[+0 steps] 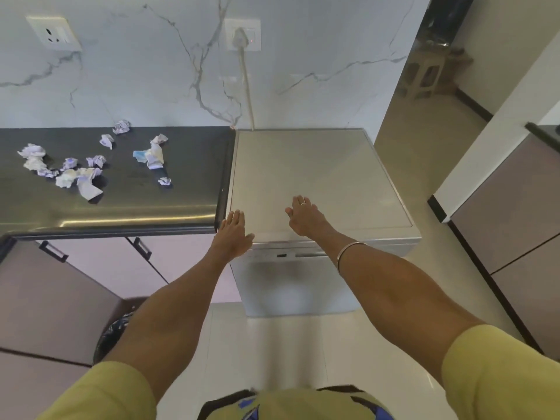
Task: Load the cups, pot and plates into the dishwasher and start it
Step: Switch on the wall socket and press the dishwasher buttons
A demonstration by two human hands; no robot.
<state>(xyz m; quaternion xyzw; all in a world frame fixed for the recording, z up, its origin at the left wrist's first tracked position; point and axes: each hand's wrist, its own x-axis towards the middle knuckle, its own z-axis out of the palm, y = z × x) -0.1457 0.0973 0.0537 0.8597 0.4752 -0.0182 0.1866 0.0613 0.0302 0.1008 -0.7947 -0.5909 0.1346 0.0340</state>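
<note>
A: Why are both arms stretched out over the dishwasher (318, 183) like that?

B: My guess is the person is squaring up to it before opening the door. The left hand (231, 234) hovers at the front left corner of the lid, fingers straight and together, holding nothing. The right hand (303, 218) lies palm down on the lid near its front edge, fingers relaxed and flat, also holding nothing. The 2 hands are apart, with a stretch of bare lid between them.

A: So where does the machine sit relative to them?

B: Right under and beyond them, centre of the frame, its top running up toward the marble wall (151, 71). The door front hangs below the wrists, and it looks closed. The control strip (285, 255) sits just beneath the lid edge, between the 2 forearms.

A: And the cups, pot and plates?

B: None in view. The dark counter (136, 201) at the left of the frame carries only crumpled paper scraps (69, 169).

A: Is it plugged in?

B: A cord (247, 86) runs from the wall socket (242, 34), upper centre, down behind the lid, so probably. Loading hasn't begun, I'd judge.
</note>
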